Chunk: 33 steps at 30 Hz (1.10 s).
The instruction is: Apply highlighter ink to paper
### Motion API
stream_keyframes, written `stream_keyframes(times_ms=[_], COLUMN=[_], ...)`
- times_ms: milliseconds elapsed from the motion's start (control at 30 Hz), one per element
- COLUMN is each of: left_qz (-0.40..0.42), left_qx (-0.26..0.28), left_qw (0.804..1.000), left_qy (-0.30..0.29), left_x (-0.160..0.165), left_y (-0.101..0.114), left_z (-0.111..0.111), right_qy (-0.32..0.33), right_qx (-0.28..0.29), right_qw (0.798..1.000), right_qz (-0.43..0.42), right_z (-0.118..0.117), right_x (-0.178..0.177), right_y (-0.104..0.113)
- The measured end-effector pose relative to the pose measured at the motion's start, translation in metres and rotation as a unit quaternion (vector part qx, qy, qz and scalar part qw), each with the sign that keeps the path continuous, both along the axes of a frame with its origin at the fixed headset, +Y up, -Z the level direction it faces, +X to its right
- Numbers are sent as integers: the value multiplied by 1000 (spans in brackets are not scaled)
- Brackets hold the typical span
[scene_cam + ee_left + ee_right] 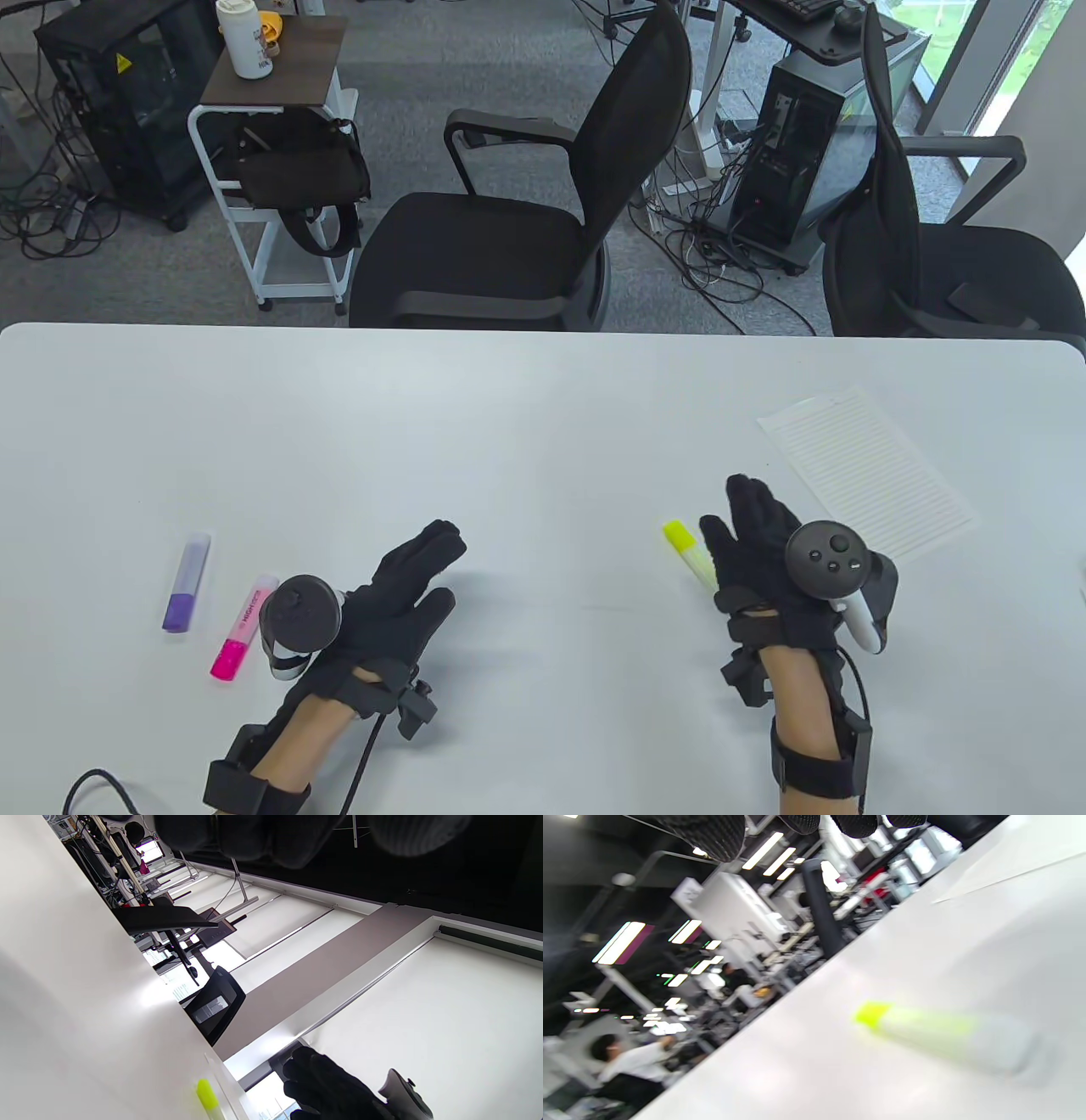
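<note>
Highlighter in yellow, a short plastic marker with a bright yellow cap [689,556], lies flat on the white table [526,424] just left of our right hand [776,556]; its capped end points away from us and its near end is hidden under the hand's edge. Our right wrist view shows the same yellow marker [937,1035], blurred, lying on the tabletop with nothing around it. We see the right hand's gloved fingers [751,501] stretched forward and spread, gripping nothing, and we cannot tell whether the hand touches the marker or only lies beside it. Beyond this hand and to its right sits the lined white sheet of paper [865,471], flat on the table and turned at an angle, apart from the marker.

Our left hand [382,594] lies well apart, at the table's left near side, fingers loosely extended and holding nothing. Just left of it lies a pink highlighter with a magenta cap [242,626], close beside the tracker on the back of that hand, and farther left a purple highlighter [187,582], apart from the pink one.

Past the far table edge stand two black mesh office chairs [543,221], a small white cart [280,153] bearing a white bottle [243,38], and black computer towers on grey carpet.
</note>
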<state>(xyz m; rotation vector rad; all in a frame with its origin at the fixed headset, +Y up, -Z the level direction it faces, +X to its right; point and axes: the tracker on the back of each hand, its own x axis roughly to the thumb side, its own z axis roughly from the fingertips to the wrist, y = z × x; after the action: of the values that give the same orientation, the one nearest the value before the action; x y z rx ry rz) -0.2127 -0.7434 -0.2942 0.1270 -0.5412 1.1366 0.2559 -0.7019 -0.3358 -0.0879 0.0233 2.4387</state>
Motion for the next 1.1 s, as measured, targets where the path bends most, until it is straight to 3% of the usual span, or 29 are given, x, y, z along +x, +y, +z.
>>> stream_keyframes(times_ms=[133,267,400,600,667,1100], left_qz=[-1,-4,-8,-6,-7,-9], left_qx=[-4,-5,-8,-12,-13,-18], left_qw=[1000,1000,1000,1000,1000,1000], left_qy=[-1,0,1,2,1,4], left_x=[1,1,0,-1,-1,-2], left_y=[-1,0,0,1,0,0], left_z=[0,0,-1,-2,-2,-4], right_qy=[-91,-154,-185,-178,-172,-175], right_qx=[-65,-152,-228,-274,-238,-189], right_qw=[992,965,929,894,897,869], right_qz=[67,150,224,308,331,422], right_z=[-37,-73,-95,-110,-113,-120], right_x=[28,49,62,68,67,59], right_y=[-2,-15,-35,-59,-59,-59])
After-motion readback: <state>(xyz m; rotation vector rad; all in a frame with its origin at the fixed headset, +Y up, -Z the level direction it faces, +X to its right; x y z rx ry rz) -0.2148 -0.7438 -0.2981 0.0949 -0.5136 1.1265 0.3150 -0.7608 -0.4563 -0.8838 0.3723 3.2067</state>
